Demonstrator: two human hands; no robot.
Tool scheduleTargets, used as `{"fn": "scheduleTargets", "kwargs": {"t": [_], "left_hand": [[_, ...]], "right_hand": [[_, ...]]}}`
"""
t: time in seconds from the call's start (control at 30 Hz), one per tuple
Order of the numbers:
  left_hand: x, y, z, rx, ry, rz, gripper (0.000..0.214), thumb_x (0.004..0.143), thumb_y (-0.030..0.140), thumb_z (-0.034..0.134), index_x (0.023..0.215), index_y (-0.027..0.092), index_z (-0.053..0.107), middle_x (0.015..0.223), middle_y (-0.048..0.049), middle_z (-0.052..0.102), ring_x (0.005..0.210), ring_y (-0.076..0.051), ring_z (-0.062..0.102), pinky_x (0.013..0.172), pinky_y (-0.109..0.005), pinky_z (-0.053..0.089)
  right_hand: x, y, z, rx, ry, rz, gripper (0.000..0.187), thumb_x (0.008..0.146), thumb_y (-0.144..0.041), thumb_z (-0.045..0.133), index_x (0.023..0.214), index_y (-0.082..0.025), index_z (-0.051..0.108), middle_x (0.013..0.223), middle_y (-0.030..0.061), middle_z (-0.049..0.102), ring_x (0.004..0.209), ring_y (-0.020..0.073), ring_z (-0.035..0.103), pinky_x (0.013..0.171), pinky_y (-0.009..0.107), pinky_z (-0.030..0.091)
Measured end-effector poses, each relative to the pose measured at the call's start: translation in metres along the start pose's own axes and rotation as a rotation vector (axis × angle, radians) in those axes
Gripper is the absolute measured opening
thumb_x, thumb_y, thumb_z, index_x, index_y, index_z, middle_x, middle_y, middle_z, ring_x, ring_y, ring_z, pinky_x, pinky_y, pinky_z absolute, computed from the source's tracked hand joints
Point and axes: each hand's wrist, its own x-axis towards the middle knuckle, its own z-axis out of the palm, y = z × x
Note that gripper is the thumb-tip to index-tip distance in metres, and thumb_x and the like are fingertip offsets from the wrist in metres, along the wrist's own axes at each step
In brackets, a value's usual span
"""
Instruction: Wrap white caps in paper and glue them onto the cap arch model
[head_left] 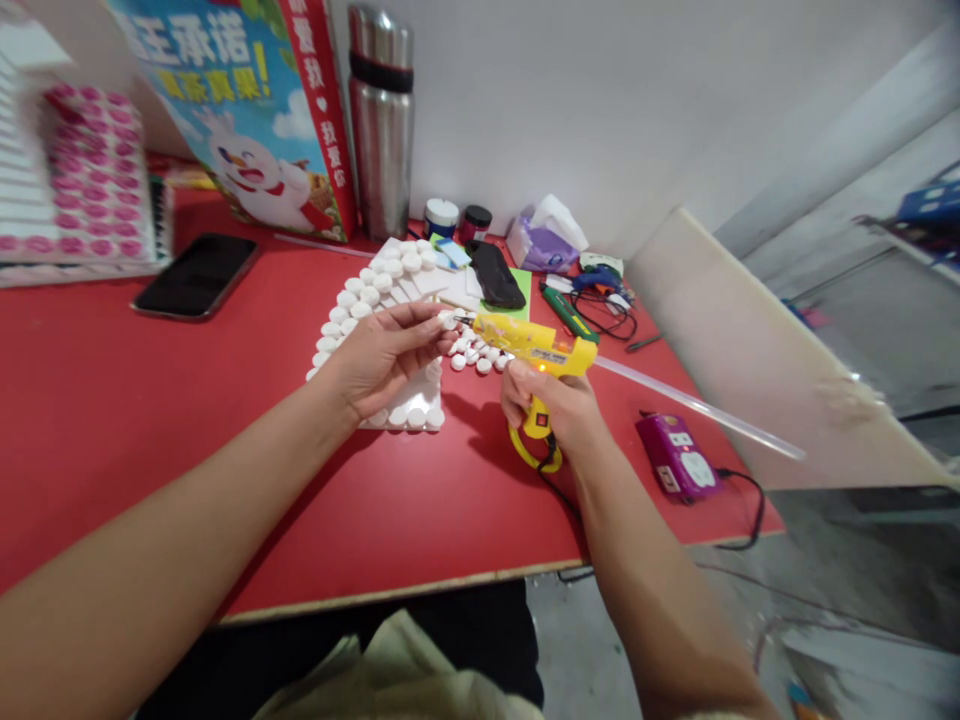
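My right hand [551, 405] grips the handle of a yellow hot glue gun [536, 345], its nozzle pointing left, with a clear glue stick [697, 405] sticking out of its back. My left hand [386, 350] pinches a small white round piece [448, 320] right at the nozzle tip. Under the left hand lies a white board [409, 405] edged with rows of white round pieces [360, 290]. More loose white pieces [476, 355] lie just below the gun.
On the red table [150, 400]: a black phone [196, 275], a steel flask [381, 120], a colourful box [247, 110], two small jars [457, 218], a purple tissue pack [544, 240], a blue glue gun with cables [600, 290], a purple power strip [679, 455]. A pale panel [750, 350] leans at the right.
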Motion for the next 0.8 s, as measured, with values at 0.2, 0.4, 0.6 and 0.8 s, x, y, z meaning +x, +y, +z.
{"fn": "scheduleTargets", "kwargs": {"t": [0.2,0.4,0.6,0.8], "left_hand": [[-0.0006,0.0007,0.001,-0.003,0.0,-0.007,0.016,0.085,-0.005,0.069,0.089,0.01,0.074,0.078,-0.0035,0.073,0.067,-0.009,0.07,0.071,-0.018,0.06],[-0.0001,0.0005,0.0008,-0.007,0.001,-0.008,0.015,0.085,-0.005,0.071,0.09,0.009,0.074,0.078,-0.0031,0.073,0.067,-0.008,0.07,0.071,-0.018,0.06],[0.0008,0.0003,-0.0007,-0.014,-0.012,-0.005,0.014,0.085,-0.004,0.071,0.09,0.009,0.074,0.079,-0.0036,0.073,0.066,-0.008,0.07,0.071,-0.018,0.06],[0.0025,-0.0014,-0.0056,0.008,-0.021,0.057,0.014,0.081,0.0,0.078,0.09,0.01,0.075,0.081,-0.0035,0.073,0.072,-0.009,0.07,0.078,-0.02,0.059]], "right_hand": [[-0.0011,-0.001,-0.0001,-0.033,-0.013,-0.003,0.03,0.085,-0.045,0.078,0.078,-0.021,0.063,0.056,-0.0072,0.042,0.041,0.0091,0.044,0.04,0.026,0.042],[-0.0009,-0.0004,-0.0006,-0.053,-0.013,0.0,0.032,0.086,-0.048,0.078,0.079,-0.021,0.062,0.056,-0.0073,0.041,0.042,0.0094,0.045,0.04,0.026,0.043],[-0.0004,-0.0005,-0.0002,-0.014,-0.007,0.011,0.031,0.084,-0.048,0.079,0.084,-0.021,0.064,0.055,-0.0085,0.041,0.041,0.0084,0.042,0.04,0.025,0.043],[0.0003,0.0007,-0.0011,-0.005,-0.001,-0.003,0.034,0.084,-0.046,0.08,0.072,-0.021,0.06,0.055,-0.0072,0.044,0.041,0.0086,0.045,0.04,0.025,0.04]]}}
